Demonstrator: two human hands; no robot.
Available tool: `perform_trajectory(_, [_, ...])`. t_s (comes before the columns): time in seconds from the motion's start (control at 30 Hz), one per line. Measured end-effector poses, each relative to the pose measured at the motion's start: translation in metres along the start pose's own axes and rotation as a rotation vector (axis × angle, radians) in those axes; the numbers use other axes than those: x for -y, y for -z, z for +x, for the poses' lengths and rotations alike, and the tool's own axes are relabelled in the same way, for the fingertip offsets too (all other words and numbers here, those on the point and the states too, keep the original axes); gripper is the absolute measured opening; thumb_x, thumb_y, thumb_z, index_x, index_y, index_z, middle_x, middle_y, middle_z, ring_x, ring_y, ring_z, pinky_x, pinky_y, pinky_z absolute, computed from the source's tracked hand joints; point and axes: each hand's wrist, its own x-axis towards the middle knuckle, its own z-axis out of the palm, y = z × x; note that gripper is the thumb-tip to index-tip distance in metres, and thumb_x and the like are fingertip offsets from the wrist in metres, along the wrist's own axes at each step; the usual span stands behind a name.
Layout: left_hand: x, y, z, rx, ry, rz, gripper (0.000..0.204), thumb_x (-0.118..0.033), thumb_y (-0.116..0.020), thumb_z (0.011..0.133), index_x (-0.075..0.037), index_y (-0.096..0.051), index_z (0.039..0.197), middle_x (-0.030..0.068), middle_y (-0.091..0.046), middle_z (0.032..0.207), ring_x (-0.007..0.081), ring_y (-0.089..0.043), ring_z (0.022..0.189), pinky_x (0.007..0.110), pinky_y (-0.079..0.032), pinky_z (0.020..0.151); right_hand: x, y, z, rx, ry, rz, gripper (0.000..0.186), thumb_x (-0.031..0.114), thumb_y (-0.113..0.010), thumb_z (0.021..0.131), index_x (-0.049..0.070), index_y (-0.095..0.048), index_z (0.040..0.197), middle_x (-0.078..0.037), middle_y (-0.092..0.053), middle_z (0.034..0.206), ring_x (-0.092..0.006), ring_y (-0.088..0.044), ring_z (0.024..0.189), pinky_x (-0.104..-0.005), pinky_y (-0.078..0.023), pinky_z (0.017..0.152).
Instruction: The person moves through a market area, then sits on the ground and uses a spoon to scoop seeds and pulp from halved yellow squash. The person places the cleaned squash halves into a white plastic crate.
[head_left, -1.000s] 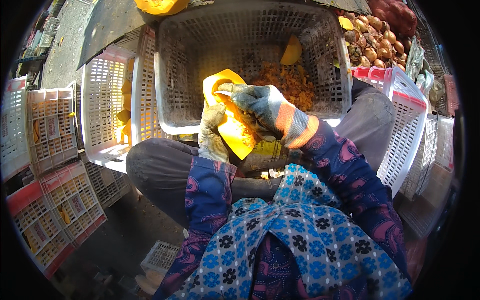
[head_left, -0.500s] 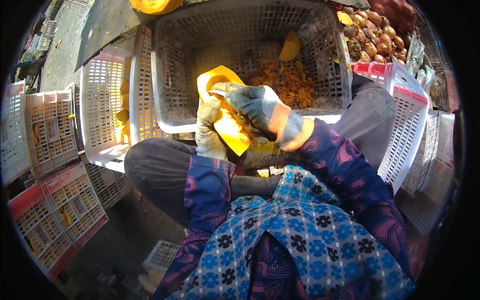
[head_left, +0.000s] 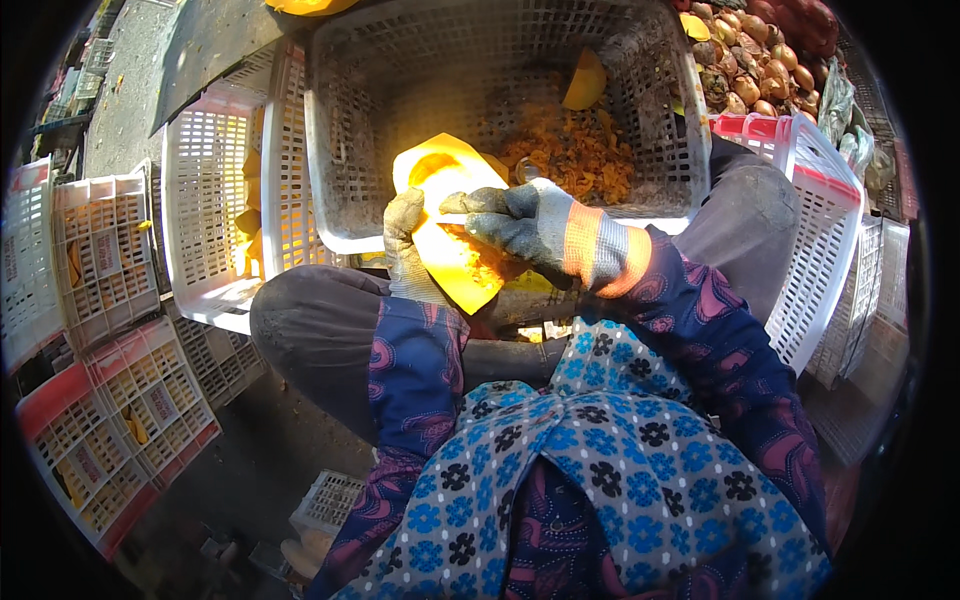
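My left hand [head_left: 408, 240], in a soiled pale work glove, is closed around the left edge of a long, halved pumpkin [head_left: 440, 165]. Its bright orange cut face is turned up, with a hollow at the far end and stringy pulp lower down. My right hand [head_left: 515, 222], in a grey and orange glove, is closed over the pumpkin's right side. A spoon-like metal scraper [head_left: 529, 170] sits in that fist: a rounded end shows above the knuckles and a pale tip shows at the fingers. The rest of it is hidden.
In front stands a large grey plastic crate [head_left: 360, 130] with scraped orange pulp [head_left: 590, 150] and a pumpkin wedge [head_left: 585, 80]. White crates [head_left: 215, 200] with pumpkin pieces stand at left. Onions [head_left: 765, 65] lie at the far right, beyond a red-rimmed white crate [head_left: 825, 240].
The pumpkin has tipped so its cut face shows more. My right hand has drawn back slightly right and nearer, out of the hollow, with the scraper. My left hand still holds the pumpkin.
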Motion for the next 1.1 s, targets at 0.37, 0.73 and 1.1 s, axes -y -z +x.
perform_trajectory(0.37, [-0.015,0.015,0.021,-0.158,-0.314,0.422,0.041,-0.016,-0.062,0.079,0.001,-0.055,0.116,0.0149,-0.062,0.104,0.0251,-0.063,0.09,0.037,-0.053,0.084,-0.028,0.0,0.034,-0.033,-0.023,0.257,0.03,0.003,-0.059,0.092,0.0,-0.06,0.121,-0.007,-0.065,0.112,-0.0083,-0.059,0.096,-0.0201,-0.048,0.087])
perform_trajectory(0.73, [-0.041,0.021,0.024,-0.404,-0.443,1.185,0.032,0.002,-0.056,0.072,0.007,-0.061,0.104,0.0129,-0.066,0.092,0.0192,-0.065,0.077,0.028,-0.055,0.071,-0.031,-0.013,0.027,-0.051,-0.166,0.113,0.03,0.007,-0.061,0.091,-0.003,-0.061,0.119,-0.008,-0.068,0.104,-0.0089,-0.057,0.086,-0.0201,-0.046,0.082])
perform_trajectory(1.1, [-0.037,0.025,0.03,-0.355,-0.474,1.035,0.03,0.001,-0.053,0.069,0.006,-0.063,0.097,0.0114,-0.066,0.084,0.0177,-0.064,0.07,0.027,-0.053,0.065,-0.047,-0.004,0.011,-0.101,0.133,-0.039,0.03,0.006,-0.056,0.093,-0.001,-0.058,0.123,-0.007,-0.067,0.109,-0.0106,-0.06,0.091,-0.023,-0.049,0.083])
